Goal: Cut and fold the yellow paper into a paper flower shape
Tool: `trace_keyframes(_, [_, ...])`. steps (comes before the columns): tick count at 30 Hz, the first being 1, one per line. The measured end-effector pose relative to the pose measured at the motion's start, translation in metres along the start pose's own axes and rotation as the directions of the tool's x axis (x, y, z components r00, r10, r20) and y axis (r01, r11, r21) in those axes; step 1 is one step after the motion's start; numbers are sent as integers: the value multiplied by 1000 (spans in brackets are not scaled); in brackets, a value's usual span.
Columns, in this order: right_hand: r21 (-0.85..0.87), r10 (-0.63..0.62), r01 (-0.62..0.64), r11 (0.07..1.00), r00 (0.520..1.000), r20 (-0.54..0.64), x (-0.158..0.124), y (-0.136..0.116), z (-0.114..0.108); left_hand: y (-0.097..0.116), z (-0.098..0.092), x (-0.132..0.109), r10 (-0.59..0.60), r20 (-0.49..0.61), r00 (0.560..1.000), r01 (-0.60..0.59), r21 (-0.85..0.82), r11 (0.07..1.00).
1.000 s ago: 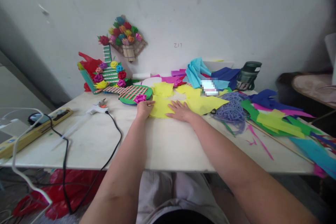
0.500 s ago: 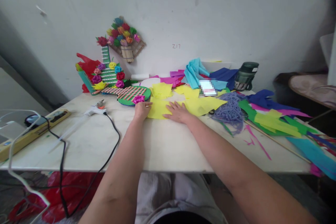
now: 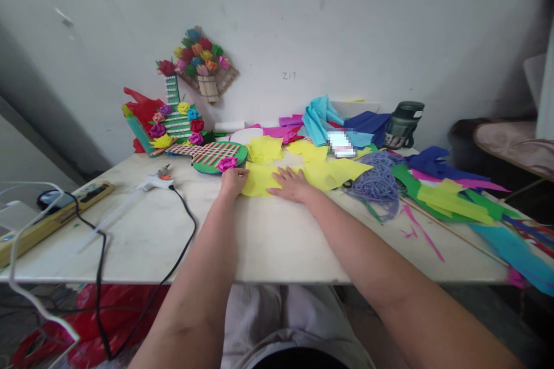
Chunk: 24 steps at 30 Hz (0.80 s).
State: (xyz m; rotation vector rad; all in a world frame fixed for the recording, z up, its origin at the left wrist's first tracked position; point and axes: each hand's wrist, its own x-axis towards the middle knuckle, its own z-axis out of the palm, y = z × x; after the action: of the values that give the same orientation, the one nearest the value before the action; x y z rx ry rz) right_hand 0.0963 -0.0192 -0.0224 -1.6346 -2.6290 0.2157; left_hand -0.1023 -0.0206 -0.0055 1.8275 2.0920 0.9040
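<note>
A long strip of yellow crepe paper (image 3: 333,175) lies across the pale table, tapering to a point on the right. My right hand (image 3: 292,184) rests flat on it with the fingers spread. At the strip's left end, my left hand (image 3: 234,180) pinches the edge of the paper between thumb and fingers. Just behind my left hand is a green guitar-shaped craft (image 3: 212,155) with crossed sticks and a magenta paper flower (image 3: 227,164). Smaller yellow pieces (image 3: 265,149) lie behind the strip.
To the left are a white glue gun (image 3: 156,180), its black cord and a power strip (image 3: 86,204). Purple yarn (image 3: 376,181), a thin stick (image 3: 450,229), coloured paper (image 3: 450,202) and a dark green bottle (image 3: 403,124) are on the right. A phone-like blurred object (image 3: 341,144) lies behind.
The whole view has shifted very slightly. Both hands keep the same places on the yellow paper.
</note>
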Motion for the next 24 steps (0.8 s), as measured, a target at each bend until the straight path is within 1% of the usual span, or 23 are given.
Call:
trace_keyframes(3, [-4,4,-4,1000,1000,8,0,0,0,1,-1,-3,-35,35,999,37,-69,997])
trace_keyframes(5, [-8,10,-10,1000,1000,11,0,0,0,1,-1,-3,-38,57,998,43,-84,996])
trace_keyframes(14, [-9,18,-18,1000,1000,19,-3,-2,-3,2,-1,-2,-9,89,996,8,16,1000])
trace_keyframes(24, [30,14,-15,999,1000,17,3,3,-1,5,-2,-3,7,84,996,-12,56,998])
